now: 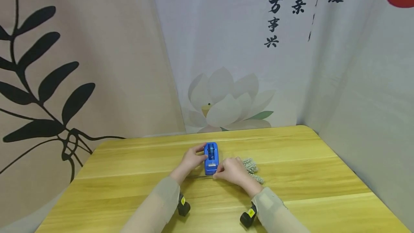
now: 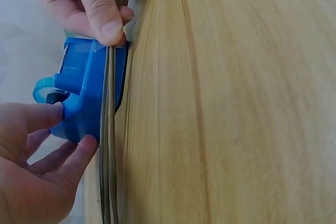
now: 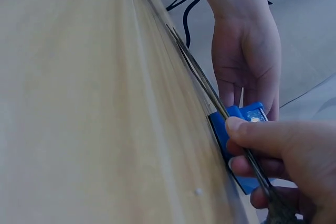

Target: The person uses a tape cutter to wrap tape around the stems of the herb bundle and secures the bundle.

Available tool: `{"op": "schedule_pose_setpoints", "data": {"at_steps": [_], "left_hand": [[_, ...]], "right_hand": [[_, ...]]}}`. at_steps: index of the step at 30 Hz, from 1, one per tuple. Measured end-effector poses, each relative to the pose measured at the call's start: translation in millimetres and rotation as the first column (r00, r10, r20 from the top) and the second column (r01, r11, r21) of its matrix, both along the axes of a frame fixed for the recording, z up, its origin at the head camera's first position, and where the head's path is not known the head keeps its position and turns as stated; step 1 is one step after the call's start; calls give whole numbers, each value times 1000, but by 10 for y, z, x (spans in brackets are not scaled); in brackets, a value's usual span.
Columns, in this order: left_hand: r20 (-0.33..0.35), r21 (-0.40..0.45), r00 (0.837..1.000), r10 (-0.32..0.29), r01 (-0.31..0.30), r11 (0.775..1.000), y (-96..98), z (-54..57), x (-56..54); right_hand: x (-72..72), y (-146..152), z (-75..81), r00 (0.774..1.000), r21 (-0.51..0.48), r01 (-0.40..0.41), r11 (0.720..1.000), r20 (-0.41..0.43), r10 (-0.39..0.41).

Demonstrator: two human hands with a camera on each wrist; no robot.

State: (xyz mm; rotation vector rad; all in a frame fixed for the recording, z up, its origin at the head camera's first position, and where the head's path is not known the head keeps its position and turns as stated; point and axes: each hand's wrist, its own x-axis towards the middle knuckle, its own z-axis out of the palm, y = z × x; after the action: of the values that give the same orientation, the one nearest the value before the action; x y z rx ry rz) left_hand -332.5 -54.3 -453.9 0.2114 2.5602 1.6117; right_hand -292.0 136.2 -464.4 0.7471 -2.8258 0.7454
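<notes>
A blue tape dispenser [image 1: 211, 164] stands on the wooden table, with a roll of tape [image 2: 46, 88] in it. My left hand [image 1: 191, 159] grips it from the left side, thumb near the roll. Just in front of the dispenser, my right hand [image 1: 233, 170] pinches a bundle of thin dark stems [image 2: 107, 129] between thumb and fingers. The bare stem ends stick out to the left, past the dispenser. Pale green fuzzy heads [image 1: 251, 166] of the bundle show behind the right hand. Whether tape touches the stems I cannot tell.
The wooden table [image 1: 291, 182] extends around both hands. Behind it hangs a curtain [image 1: 226, 46] printed with a lotus, leaves and dark characters. A black wrist camera sits at each cuff.
</notes>
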Motion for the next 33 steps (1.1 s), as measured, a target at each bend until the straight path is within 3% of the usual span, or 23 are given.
{"op": "schedule_pose_setpoints", "data": {"at_steps": [9, 14, 17, 19, 23, 27, 31, 33], "left_hand": [[-5, 52, 998, -62, 63, 997, -70, 52, 15], [-55, -12, 995, -87, 87, 996, -184, 167, 91], [-107, -72, 982, -154, 147, 987, -264, 238, 164], [-135, -128, 962, -239, 222, 967, -320, 273, 228], [-161, -265, 895, -417, 368, 891, -414, 318, 380], [-156, -324, 837, -524, 458, 828, -467, 338, 508], [-148, -321, 814, -562, 498, 806, -495, 345, 577], [-143, -328, 816, -560, 494, 805, -500, 349, 596]], "right_hand": [[56, 17, 158, 999, 6, -24, 1000, 41, 23], [77, 8, 234, 998, -20, -38, 999, 55, 39], [90, 18, 297, 997, -48, -23, 999, 72, 26], [99, 25, 343, 996, -64, -10, 998, 83, 16], [126, 42, 421, 997, -63, -4, 998, 81, 9], [164, 70, 477, 999, -29, -18, 999, 43, 19], [201, 91, 514, 999, -3, -38, 999, 5, 38], [218, 99, 524, 999, -1, -41, 999, -3, 41]]}}
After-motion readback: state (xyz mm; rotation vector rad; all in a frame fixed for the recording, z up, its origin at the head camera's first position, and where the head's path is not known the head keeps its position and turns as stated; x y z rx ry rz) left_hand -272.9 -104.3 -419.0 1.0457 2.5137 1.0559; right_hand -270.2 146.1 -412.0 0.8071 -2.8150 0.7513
